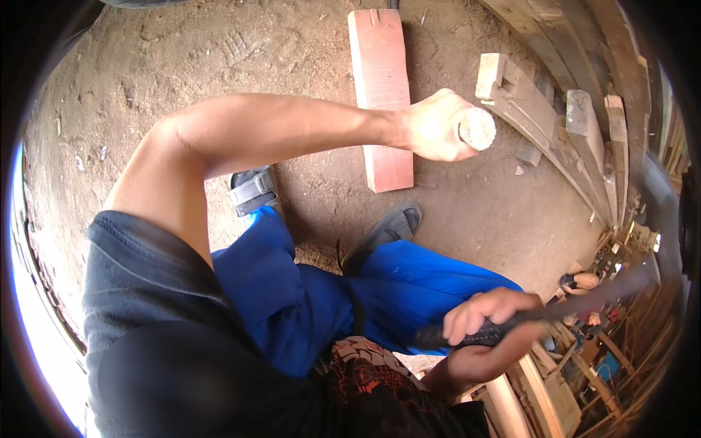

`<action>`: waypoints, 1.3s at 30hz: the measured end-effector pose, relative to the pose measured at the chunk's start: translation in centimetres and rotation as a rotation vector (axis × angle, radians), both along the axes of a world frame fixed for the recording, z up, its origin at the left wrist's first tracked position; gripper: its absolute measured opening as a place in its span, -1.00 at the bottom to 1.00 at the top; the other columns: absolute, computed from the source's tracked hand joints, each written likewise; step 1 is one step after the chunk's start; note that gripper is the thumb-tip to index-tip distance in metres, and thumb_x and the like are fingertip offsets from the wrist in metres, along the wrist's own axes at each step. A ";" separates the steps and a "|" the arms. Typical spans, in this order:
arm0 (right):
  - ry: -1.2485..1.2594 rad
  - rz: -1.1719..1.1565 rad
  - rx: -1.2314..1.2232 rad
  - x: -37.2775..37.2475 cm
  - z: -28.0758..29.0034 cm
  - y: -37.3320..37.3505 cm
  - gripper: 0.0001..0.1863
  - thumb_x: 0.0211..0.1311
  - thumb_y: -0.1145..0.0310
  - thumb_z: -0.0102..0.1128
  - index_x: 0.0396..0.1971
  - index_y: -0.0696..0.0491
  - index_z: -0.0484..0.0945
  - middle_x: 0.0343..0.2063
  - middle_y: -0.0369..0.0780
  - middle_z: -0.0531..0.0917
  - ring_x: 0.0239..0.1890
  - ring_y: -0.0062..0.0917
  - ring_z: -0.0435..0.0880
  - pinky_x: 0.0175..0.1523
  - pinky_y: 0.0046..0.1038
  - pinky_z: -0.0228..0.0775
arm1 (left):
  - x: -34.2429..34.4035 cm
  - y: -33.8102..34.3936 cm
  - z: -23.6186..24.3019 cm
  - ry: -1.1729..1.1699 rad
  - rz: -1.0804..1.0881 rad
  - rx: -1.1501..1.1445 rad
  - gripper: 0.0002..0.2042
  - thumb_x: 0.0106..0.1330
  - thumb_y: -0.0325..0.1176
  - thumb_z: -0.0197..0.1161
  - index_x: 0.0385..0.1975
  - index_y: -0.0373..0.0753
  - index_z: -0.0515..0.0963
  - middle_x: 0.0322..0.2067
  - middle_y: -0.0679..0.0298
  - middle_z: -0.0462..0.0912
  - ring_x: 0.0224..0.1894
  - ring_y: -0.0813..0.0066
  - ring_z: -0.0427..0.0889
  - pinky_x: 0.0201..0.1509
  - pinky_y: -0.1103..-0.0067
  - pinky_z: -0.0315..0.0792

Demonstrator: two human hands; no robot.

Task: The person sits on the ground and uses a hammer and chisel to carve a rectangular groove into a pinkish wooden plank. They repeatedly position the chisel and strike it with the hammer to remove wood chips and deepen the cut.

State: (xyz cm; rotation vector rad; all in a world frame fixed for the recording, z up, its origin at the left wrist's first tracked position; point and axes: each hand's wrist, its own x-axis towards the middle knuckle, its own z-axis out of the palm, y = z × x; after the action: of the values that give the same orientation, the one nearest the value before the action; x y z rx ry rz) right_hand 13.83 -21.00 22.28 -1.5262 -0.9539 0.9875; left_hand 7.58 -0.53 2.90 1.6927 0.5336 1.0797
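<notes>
As the left grip [439,125] wraps one pale-ended handle [479,129], the right grip [491,312] clasps one tool [573,304] — dark-handled.

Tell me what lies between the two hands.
In the head view, going from the left hand to the right hand: dirt ground, then the blue trouser leg.

The dirt floor [482,219] (brown, scuffed) bears a pinkish wooden beam [381,69] and, apparently, timbers [529,109] rightward.

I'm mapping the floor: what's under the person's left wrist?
A reddish wooden block lies on the dirt floor beneath, both its ends showing. Its stretch directly below the wrist is covered, so unseen.
</notes>
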 end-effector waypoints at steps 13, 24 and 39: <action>-0.304 0.050 -0.218 0.9 -2.0 0.4 -0.47 0.52 -0.02 -0.27 -0.45 0.15 0.36 -0.78 -0.27 0.37 -0.85 -0.56 0.30 -0.70 -0.54 0.19 | 0.7 -0.3 0.6 0.028 -0.017 -0.044 -0.83 0.07 -0.35 0.37 -0.44 -0.29 0.57 -0.51 0.14 0.66 -0.45 0.37 0.69 -0.33 0.48 0.56; -0.127 -0.181 -0.495 5.3 2.8 0.6 -0.71 0.41 0.25 0.02 -0.45 0.14 0.39 -0.78 -0.34 0.31 -0.86 -0.74 0.19 -0.75 -0.65 0.02 | -1.5 2.8 3.0 0.077 0.138 -0.288 -0.65 0.19 -0.27 0.20 -0.11 -0.37 0.53 -0.41 0.07 0.68 -0.47 0.36 0.70 -0.57 0.51 0.69; 0.101 -0.033 -0.696 9.0 -5.8 0.1 -0.75 0.39 0.26 0.16 -0.41 0.11 0.42 -0.73 -0.38 0.38 -0.82 -0.76 0.34 -0.73 -0.64 0.14 | -3.1 4.5 5.2 0.565 -0.354 -0.500 -0.60 0.26 -0.28 0.22 0.07 -0.28 0.52 -0.37 0.16 0.67 -0.46 0.49 0.64 -0.33 0.52 0.62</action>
State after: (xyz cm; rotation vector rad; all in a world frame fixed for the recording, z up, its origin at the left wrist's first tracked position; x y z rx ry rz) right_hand 22.85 -20.86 16.50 -2.0200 -0.5237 1.4492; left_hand 4.50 4.00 8.13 1.5439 0.7489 0.1726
